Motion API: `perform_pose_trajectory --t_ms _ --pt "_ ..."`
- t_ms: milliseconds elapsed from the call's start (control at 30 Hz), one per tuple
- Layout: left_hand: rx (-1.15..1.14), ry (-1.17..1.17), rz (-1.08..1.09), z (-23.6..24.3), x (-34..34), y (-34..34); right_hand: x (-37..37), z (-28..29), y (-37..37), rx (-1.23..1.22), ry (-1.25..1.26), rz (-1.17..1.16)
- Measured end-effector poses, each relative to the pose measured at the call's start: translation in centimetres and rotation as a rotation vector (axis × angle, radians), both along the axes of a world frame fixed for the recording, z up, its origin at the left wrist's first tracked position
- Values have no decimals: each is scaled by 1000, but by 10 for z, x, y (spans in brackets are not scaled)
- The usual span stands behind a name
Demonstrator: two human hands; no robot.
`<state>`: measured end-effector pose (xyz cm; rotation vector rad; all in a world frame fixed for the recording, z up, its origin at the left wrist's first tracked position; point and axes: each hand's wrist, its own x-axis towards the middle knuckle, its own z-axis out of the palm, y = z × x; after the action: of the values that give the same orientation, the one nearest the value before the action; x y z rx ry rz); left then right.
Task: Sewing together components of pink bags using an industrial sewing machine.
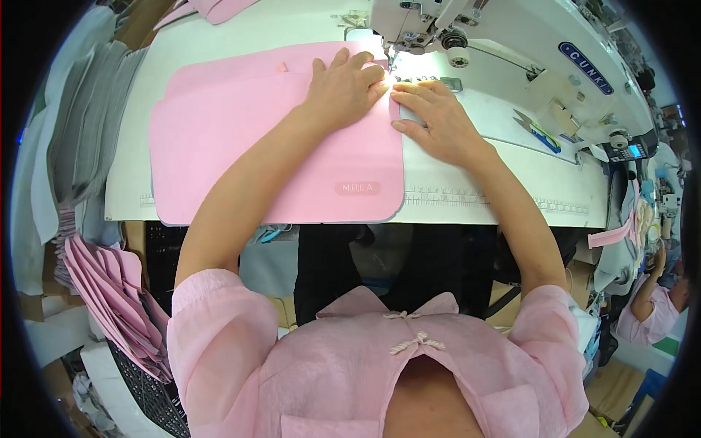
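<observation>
A large flat pink panel [270,157] with rounded corners lies on the white sewing table, a raised label patch near its lower right corner. A second pink layer shows along its far edge, with a small tab there. Its right edge runs up to the needle area of the sewing machine [420,33], lit by a bright lamp. My left hand [345,89] rests on the panel, fingers spread, just left of the needle. My right hand [438,120] lies with fingers stretched out, their tips at the panel's right edge. Glare hides the needle tip and seam.
Thread snips [539,131] lie on the table right of the machine bed. A ruler strip [453,196] runs along the front edge. Grey cut pieces [95,124] hang at the left above folded pink pieces [117,299]. Another person [653,306] sits at far right.
</observation>
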<state>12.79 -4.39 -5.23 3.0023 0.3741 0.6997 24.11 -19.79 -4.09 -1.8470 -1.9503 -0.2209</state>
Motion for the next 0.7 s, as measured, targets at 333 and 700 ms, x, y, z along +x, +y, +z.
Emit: perform_pose_trajectory --t_ms 333,700 --pt "-18 -23 -22 -3 10 10 3 -4 7 66 -35 -7" --pt "-84 -82 -114 1 31 34 8 -5 10 69 -18 6"
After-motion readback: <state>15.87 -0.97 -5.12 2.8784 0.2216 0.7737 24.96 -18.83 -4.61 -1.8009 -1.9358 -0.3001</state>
